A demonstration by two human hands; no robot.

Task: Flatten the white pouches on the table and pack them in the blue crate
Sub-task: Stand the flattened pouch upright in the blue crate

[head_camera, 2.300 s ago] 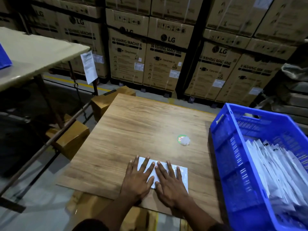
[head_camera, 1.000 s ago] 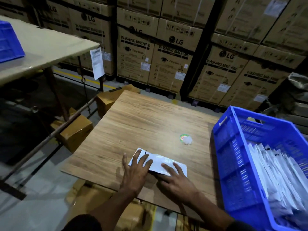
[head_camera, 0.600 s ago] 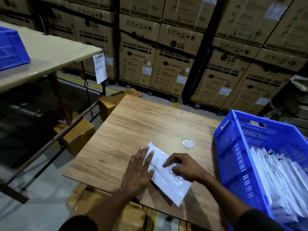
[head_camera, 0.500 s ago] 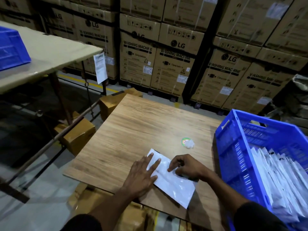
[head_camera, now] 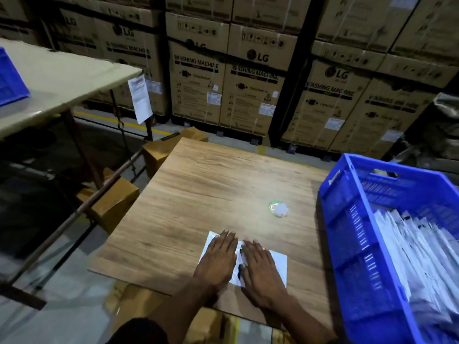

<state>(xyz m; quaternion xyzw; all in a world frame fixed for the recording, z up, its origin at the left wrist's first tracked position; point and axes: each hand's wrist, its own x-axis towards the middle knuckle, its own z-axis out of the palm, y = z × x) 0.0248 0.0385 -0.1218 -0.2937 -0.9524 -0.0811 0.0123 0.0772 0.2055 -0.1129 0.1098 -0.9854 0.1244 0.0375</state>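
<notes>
Both flat hands, left hand (head_camera: 218,259), right hand (head_camera: 260,269), pressing white pouch (head_camera: 279,264)

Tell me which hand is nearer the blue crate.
Right. The right hand presses the white pouch on the side toward the blue crate; the left hand lies beyond it, farther away.

stacked cartons (head_camera: 250,95), round sticker (head_camera: 274,206), paper sheet (head_camera: 140,98)

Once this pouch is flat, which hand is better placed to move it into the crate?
Right, probably. Both hands press flat on the pouch, but the right hand is on the side nearer the crate; the left hand would have to cross over.
</notes>
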